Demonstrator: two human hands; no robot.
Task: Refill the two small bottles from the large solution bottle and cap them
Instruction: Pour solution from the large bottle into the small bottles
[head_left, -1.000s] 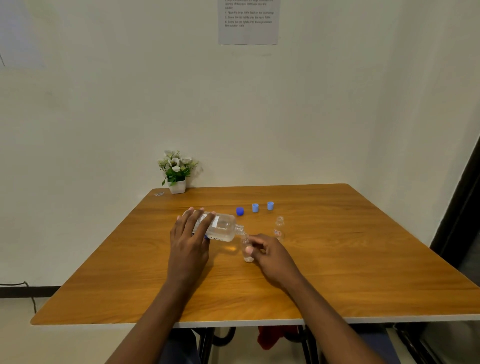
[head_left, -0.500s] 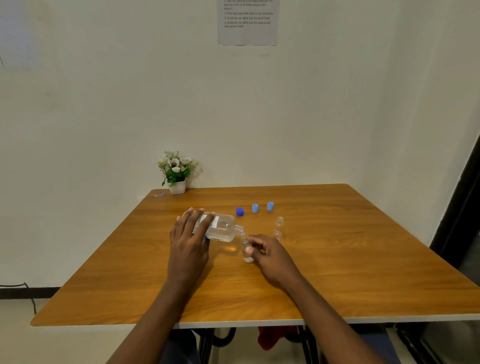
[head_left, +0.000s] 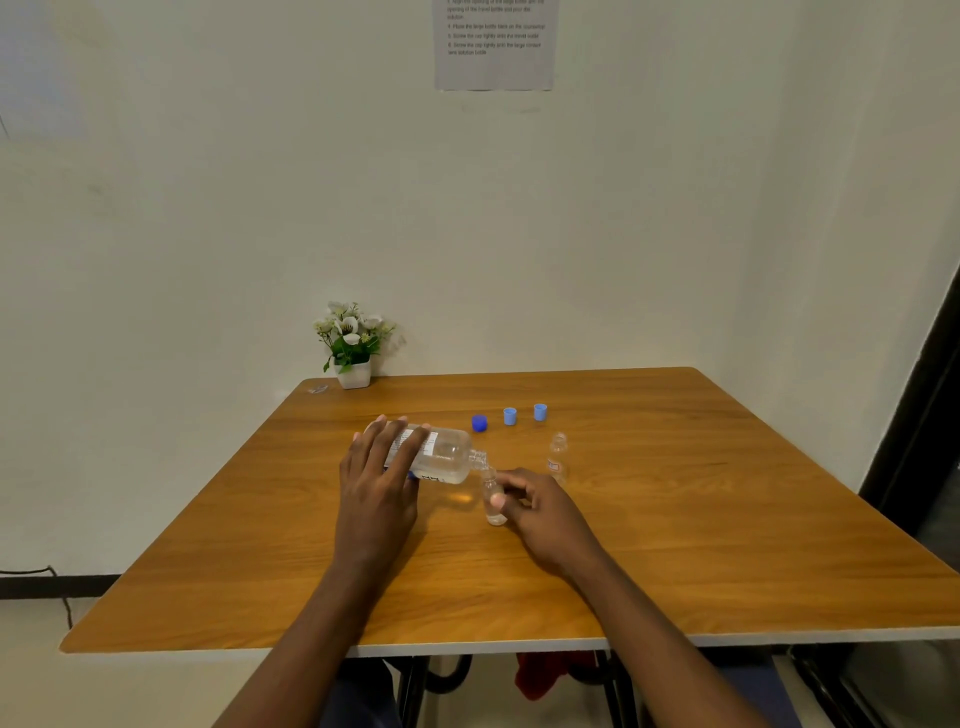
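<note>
My left hand grips the large clear solution bottle, tipped on its side with its open neck over the mouth of a small clear bottle. My right hand holds that small bottle upright on the table between thumb and fingers; a little liquid shows at its bottom. A second small clear bottle stands uncapped just behind my right hand. A dark blue cap and two light blue caps lie in a row behind the bottles.
The wooden table stands against a white wall. A small potted plant sits at its back left corner, with a small scrap beside it. A paper sheet hangs on the wall.
Almost nothing differs; both hands keep their hold and the large bottle stays tipped over the small one.
</note>
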